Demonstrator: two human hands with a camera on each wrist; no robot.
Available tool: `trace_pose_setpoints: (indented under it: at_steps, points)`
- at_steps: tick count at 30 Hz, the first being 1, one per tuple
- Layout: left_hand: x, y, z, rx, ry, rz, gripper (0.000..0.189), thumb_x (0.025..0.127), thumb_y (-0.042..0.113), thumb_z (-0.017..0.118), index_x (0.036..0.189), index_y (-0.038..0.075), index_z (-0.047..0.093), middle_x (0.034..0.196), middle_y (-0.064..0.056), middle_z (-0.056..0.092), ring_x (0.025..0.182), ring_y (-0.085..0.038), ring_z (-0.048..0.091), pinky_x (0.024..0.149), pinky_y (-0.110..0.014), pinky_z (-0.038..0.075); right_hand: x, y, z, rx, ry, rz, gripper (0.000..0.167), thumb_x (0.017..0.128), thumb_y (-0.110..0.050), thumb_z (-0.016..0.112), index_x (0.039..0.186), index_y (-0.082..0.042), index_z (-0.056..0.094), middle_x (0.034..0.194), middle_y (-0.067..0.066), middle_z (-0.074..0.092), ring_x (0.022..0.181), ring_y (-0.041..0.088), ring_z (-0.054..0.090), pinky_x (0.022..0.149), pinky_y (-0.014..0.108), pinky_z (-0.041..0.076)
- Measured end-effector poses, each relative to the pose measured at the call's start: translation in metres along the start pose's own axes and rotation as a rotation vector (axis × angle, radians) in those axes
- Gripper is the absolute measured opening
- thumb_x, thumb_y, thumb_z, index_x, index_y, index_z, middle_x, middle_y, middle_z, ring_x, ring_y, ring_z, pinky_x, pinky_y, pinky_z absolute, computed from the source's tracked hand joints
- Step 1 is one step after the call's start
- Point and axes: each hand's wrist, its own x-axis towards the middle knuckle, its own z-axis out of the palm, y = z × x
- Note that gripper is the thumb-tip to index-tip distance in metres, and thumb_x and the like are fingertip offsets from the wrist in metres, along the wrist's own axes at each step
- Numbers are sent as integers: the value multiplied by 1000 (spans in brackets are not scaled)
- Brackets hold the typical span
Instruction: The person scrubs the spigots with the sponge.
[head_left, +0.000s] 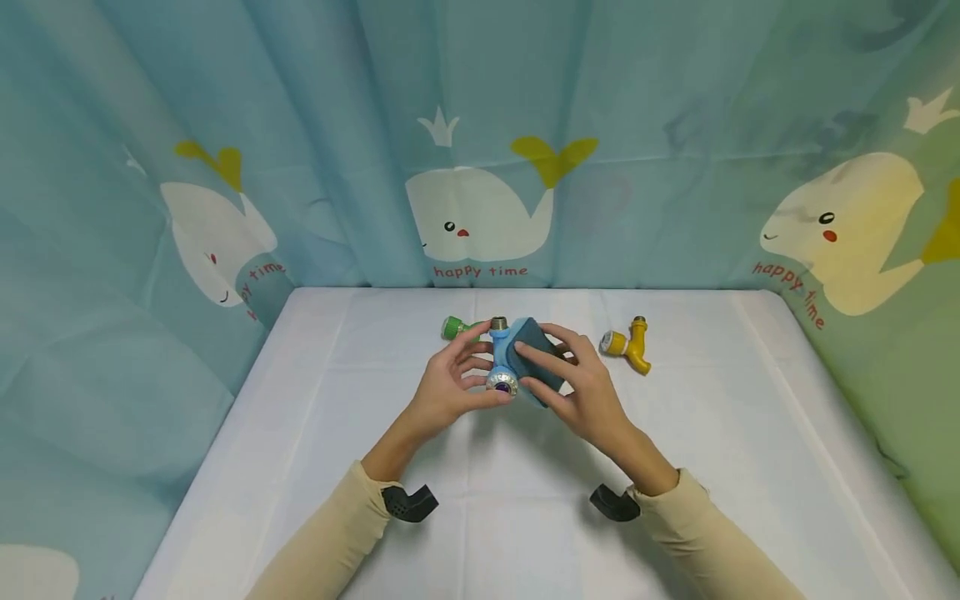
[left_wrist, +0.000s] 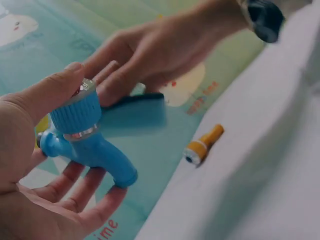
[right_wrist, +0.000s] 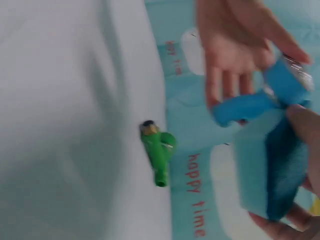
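Note:
A blue tap with a ribbed round knob is held in my left hand, thumb on the knob's silver cap and fingers under the body. In the head view its threaded metal end points away from me. My right hand grips a blue sponge with a darker face, thumb on one side and fingers on the other. The sponge is right beside the tap; whether they touch is hard to tell. The right wrist view is blurred.
A green tap lies behind my left hand, partly hidden in the head view. To the right lies a yellow tap. Both are on the white-covered table. A blue-green curtain with whale prints stands behind and at the sides.

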Motion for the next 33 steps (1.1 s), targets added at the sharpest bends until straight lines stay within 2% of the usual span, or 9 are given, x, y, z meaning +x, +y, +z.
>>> trace_pose_setpoints:
  at_steps: [3, 8, 12, 16, 19, 22, 24, 27, 33]
  points:
    - [1, 1, 1, -18, -7, -25, 93, 79, 2, 88, 158, 12, 39, 137, -21, 56, 112, -28, 61, 90, -36, 58, -4, 3, 5, -24, -3, -29, 40, 93, -27, 79, 132, -16, 72, 142, 20, 55, 103, 33, 60, 75, 44, 54]
    - [2, 1, 1, -20, 14, -79, 93, 80, -1, 86, 158, 15, 40, 136, -19, 57, 110, -26, 61, 87, -33, 58, -10, 6, 10, -70, 36, -14, 48, 83, -16, 88, 129, -15, 74, 143, 20, 55, 104, 35, 59, 78, 47, 54]
    - [4, 3, -1, 20, -12, -100, 90, 80, 6, 88, 157, 18, 42, 132, -18, 60, 106, -27, 63, 84, -32, 58, -9, 5, 10, -109, 30, -30, 53, 80, -14, 89, 131, -19, 73, 146, 19, 53, 104, 35, 55, 79, 49, 55]
    - [4, 5, -2, 45, -28, -160, 89, 80, 14, 89, 156, 19, 43, 127, -15, 63, 101, -25, 66, 82, -31, 58, -7, 3, 7, -190, 32, -57, 51, 84, -18, 87, 132, -23, 72, 145, 18, 54, 99, 36, 52, 75, 51, 56]
    - [4, 6, -2, 47, -39, -200, 89, 79, 15, 90, 155, 17, 44, 123, -16, 65, 98, -24, 67, 81, -32, 58, -2, 3, 3, -206, 0, -100, 51, 85, -19, 86, 133, -25, 71, 147, 18, 53, 99, 36, 51, 75, 51, 58]
    - [6, 8, -2, 70, -74, -239, 88, 79, 16, 89, 155, 14, 44, 121, -15, 64, 97, -24, 65, 79, -32, 57, 5, 4, 0, -253, -78, -170, 55, 83, -17, 88, 134, -28, 71, 147, 15, 53, 101, 35, 52, 74, 49, 59]
    - [7, 8, -3, 108, -93, -264, 87, 80, 18, 89, 155, 13, 44, 119, -15, 63, 97, -24, 64, 79, -33, 56, 10, 6, -3, -319, -119, -208, 56, 81, -17, 89, 133, -30, 71, 146, 14, 54, 100, 35, 53, 70, 48, 59]
    - [8, 8, -5, 196, -89, -284, 89, 80, 20, 90, 155, 12, 43, 118, -12, 62, 99, -23, 64, 79, -34, 56, 17, 8, -7, -374, -150, -241, 56, 80, -19, 91, 132, -32, 72, 145, 12, 56, 101, 36, 54, 66, 45, 60]
    - [12, 10, -5, 405, -103, -274, 94, 74, 29, 94, 153, 11, 46, 118, -7, 62, 99, -23, 59, 77, -34, 53, 28, 7, -13, -414, -261, -303, 52, 81, -24, 90, 129, -32, 74, 143, 11, 59, 101, 35, 56, 71, 41, 60]
